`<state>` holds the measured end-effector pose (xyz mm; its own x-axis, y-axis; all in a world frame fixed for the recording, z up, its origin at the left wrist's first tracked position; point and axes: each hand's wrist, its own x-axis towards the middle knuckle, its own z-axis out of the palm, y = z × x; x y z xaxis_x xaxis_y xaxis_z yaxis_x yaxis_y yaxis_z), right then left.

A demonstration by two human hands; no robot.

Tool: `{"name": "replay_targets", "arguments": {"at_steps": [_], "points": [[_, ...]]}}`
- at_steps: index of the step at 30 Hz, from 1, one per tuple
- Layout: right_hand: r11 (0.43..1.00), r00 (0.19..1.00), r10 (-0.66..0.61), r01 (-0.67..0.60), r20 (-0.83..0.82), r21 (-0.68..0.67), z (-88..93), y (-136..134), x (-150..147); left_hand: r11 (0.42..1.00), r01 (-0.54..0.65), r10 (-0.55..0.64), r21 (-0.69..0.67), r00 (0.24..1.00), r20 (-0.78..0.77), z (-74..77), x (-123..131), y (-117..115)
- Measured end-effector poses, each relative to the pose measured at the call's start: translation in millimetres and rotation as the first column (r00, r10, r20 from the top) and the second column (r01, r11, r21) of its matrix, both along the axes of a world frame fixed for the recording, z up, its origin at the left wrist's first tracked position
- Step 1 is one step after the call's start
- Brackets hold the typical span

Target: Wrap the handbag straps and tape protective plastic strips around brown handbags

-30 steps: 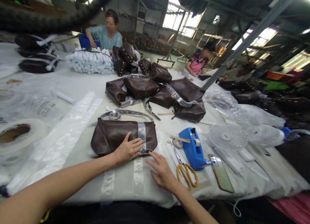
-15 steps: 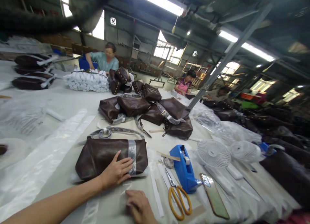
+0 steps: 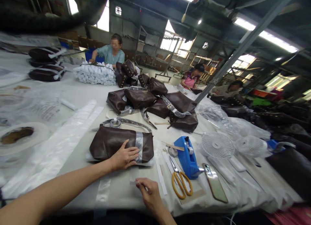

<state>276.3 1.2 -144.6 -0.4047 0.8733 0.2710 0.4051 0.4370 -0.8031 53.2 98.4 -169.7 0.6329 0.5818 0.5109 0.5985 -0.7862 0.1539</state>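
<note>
We are resting the left hand (image 3: pixel 125 157) on the dark brown leather handbag (image 3: pixel 113 139), its fingertips lying over the clear plastic band (image 3: pixel 139 143) right of center. This grip is lying open and flat, clasping nothing. The handbag is lying on the white-covered tabletop (image 3: pixel 81 168) before us. With the right hand (image 3: pixel 151 193), apart from the bag on our side, we are pinching a small translucent film strip (image 3: pixel 132 182) between thumb and fingers. Orange-handled metal scissors (image 3: pixel 179 172) are lying to the right, near the blue plastic tape dispenser (image 3: pixel 185 160).
</note>
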Motion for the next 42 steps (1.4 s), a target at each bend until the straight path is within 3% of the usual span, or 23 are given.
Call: {"name": "replay_targets", "arguments": {"at_steps": [6, 14, 18, 22, 28, 34, 39, 42], "points": [[0.995, 0.998, -0.007, 0.012, -0.057, 0.102, 7.1, -14, -4, 0.999, 0.041, -0.042, 0.019, 0.999, 0.016, -4.3, 0, -12], [0.986, 0.988, -0.147, 0.15, -0.041, 0.074, 34.1, 56, -16, 0.998, 0.061, -0.061, -0.018, 0.998, -0.006, -2.9, 0, -12], [0.988, 0.989, -0.147, 0.149, -0.033, 0.051, 29.0, 88, -22, 0.999, 0.048, -0.048, -0.008, 0.998, -0.039, 2.0, 0, -12], [0.987, 0.987, -0.163, 0.163, -0.008, 0.004, 23.9, 103, -23, 1.0, -0.006, 0.005, -0.014, 0.999, -0.035, 11.6, 1, -13], [0.979, 0.982, -0.183, 0.186, 0.037, -0.082, 23.3, 108, -17, 0.973, -0.078, 0.103, -0.216, 0.989, 0.11, 27.1, 11, -17], [0.967, 0.97, -0.224, 0.233, 0.091, -0.102, 20.4, 118, -19, 0.945, -0.237, 0.277, -0.224, 0.946, 0.167, 19.9, 29, -13], [0.962, 0.956, -0.239, 0.257, 0.168, -0.09, 18.3, 125, -24, 0.954, -0.229, 0.268, -0.195, 0.942, 0.202, 13.7, 29, -9], [0.959, 0.945, -0.25, 0.273, 0.211, -0.083, 15.3, 127, -25, 0.965, -0.24, 0.257, -0.11, 0.948, 0.188, 12.5, 24, -11]]}}
